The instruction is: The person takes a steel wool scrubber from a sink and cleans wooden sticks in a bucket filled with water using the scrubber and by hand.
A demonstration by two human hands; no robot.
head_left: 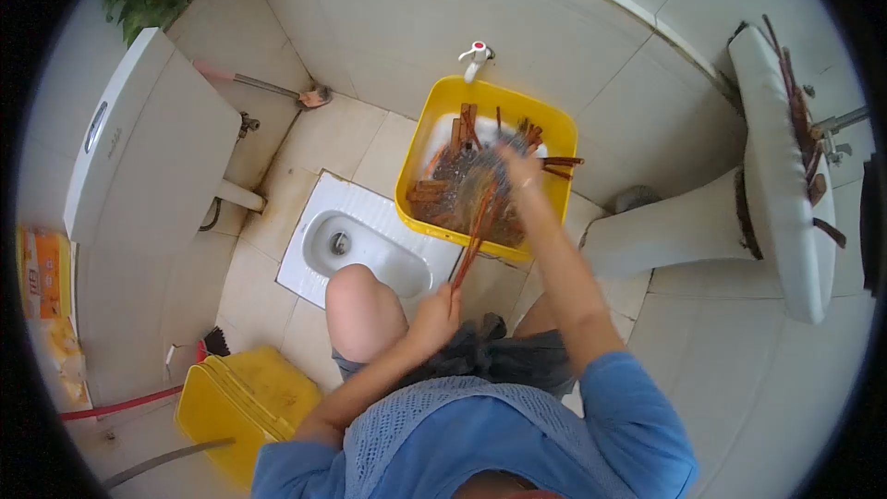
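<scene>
My left hand [436, 317] is closed around the near end of a bundle of long reddish-brown sticks [473, 245]. The bundle slants up over the front rim of a yellow tub [404, 180]. Over the tub, my right hand [520, 169] is smeared by motion near the far end of these sticks; its fingers and anything in them cannot be made out. Inside the tub lie shorter brown stick pieces [430, 190] and more dark sticks in what looks like foamy water. A few sticks [562, 162] jut over the right rim.
A white tap [477, 57] is on the wall behind the tub. A squat toilet [374, 245] lies left of it. More sticks [796, 111] rest on the white pedestal basin [785, 249] at right. Lower left stands another yellow bucket [208, 407]; a long-handled tool [314, 96] leans in the corner.
</scene>
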